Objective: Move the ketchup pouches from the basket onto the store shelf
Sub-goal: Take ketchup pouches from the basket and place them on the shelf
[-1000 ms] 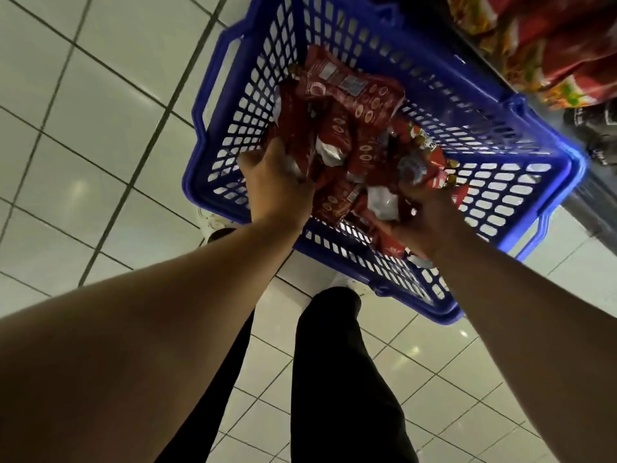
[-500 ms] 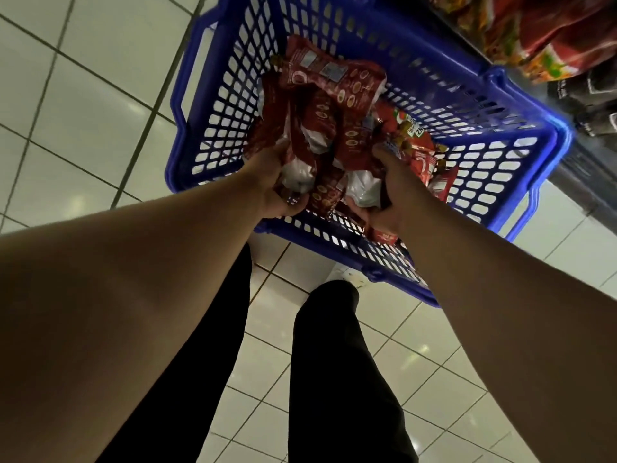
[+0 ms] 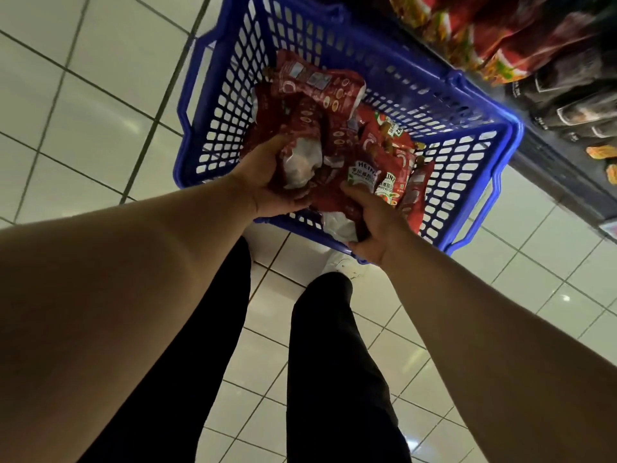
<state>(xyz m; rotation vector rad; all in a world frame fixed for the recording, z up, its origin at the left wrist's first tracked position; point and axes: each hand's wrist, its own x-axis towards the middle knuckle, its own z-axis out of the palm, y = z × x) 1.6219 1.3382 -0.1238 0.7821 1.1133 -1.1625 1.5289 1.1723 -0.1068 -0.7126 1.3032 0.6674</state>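
A blue basket (image 3: 460, 105) is seen on the tiled floor (image 3: 83, 105). Ketchup pouches (image 3: 320, 95) are clutched inside it by the left hand (image 3: 267, 185) and right hand (image 3: 377, 225), each grip curled around a bunch.

Black trousers (image 3: 334, 379) above a pale tiled floor (image 3: 83, 121).

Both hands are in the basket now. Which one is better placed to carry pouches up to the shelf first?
Right, probably. The right hand already grips a pouch bundle and sits on the shelf side of the basket. The left hand also grips pouches, but farther from the shelf.
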